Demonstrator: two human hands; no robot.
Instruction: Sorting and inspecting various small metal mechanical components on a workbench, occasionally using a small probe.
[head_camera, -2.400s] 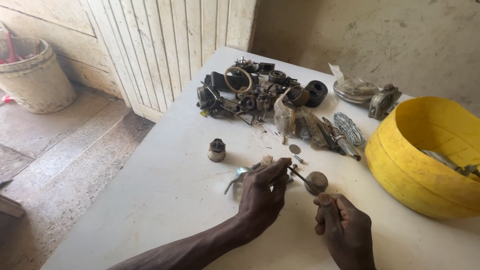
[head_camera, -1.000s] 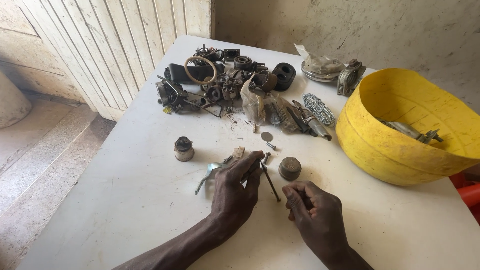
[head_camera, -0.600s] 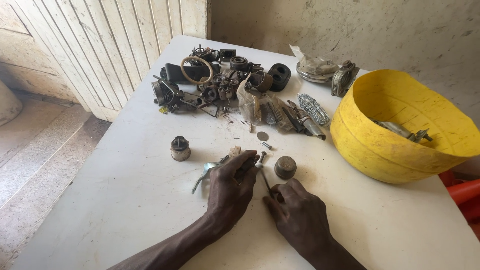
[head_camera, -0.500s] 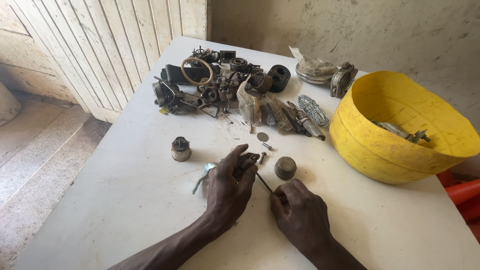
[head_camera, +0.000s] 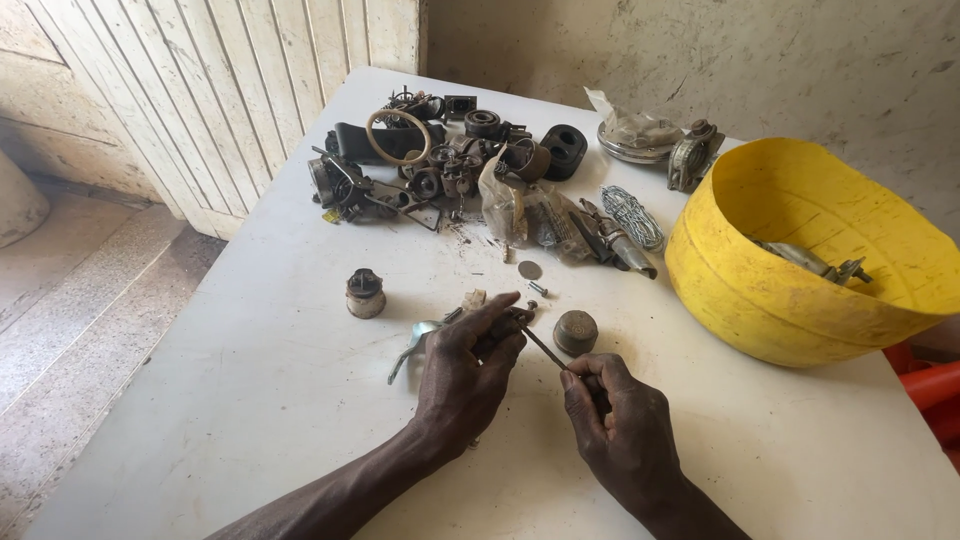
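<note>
My left hand (head_camera: 468, 370) rests on the white table (head_camera: 250, 400) and pinches a small dark metal part (head_camera: 505, 322) between thumb and fingertips. My right hand (head_camera: 622, 425) grips a thin screwdriver (head_camera: 545, 348) whose tip reaches into that part. Under my left hand lies a bent grey metal lever (head_camera: 412, 345). A round metal cap (head_camera: 575, 331) sits just right of the fingertips, a small cylindrical piece (head_camera: 365, 292) to the left. A flat disc (head_camera: 530, 270) and a tiny screw (head_camera: 539, 289) lie just beyond.
A heap of dark engine parts, rings and plastic-bagged pieces (head_camera: 470, 170) covers the table's far middle. A yellow plastic basin (head_camera: 810, 250) holding metal parts stands at the right. A coiled spring (head_camera: 633, 215) lies beside it. A slatted wooden door (head_camera: 230, 80) and concrete steps are left.
My right hand moved away from my left hand and then settled again with the screwdriver tip at the held part. My left hand stayed in place. The view shifted slightly.
</note>
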